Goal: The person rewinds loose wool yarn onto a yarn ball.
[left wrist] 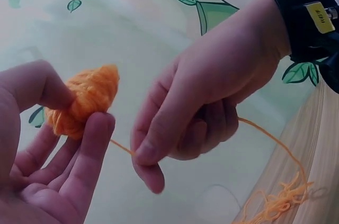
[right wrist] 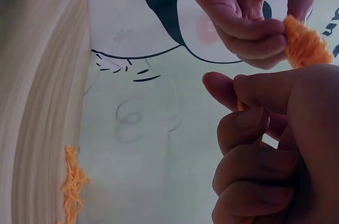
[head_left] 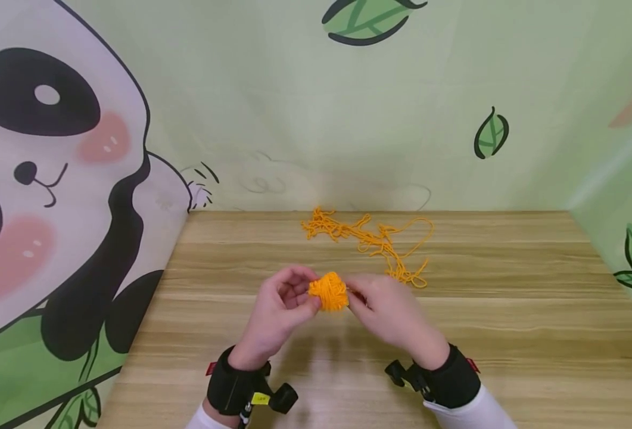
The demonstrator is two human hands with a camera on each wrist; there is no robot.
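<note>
- Black bands (head_left: 457, 378) circle my wrists.
- My left grip (head_left: 280, 307) pinches the orange yarn ball (head_left: 329, 292), held above the table (head_left: 508, 310).
- My right grip (head_left: 391, 307), just beside it, pinches the strand (left wrist: 122, 147) running from ball to tangle.
- Beyond, that loose tangle (head_left: 384, 241) lies on the table.
- Behind stands a green wall (head_left: 273, 89) with printed leaves.

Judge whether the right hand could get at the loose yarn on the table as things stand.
Probably yes: the loose yarn lies just beyond the right hand, with nothing seen between, though that hand pinches a strand.
</note>
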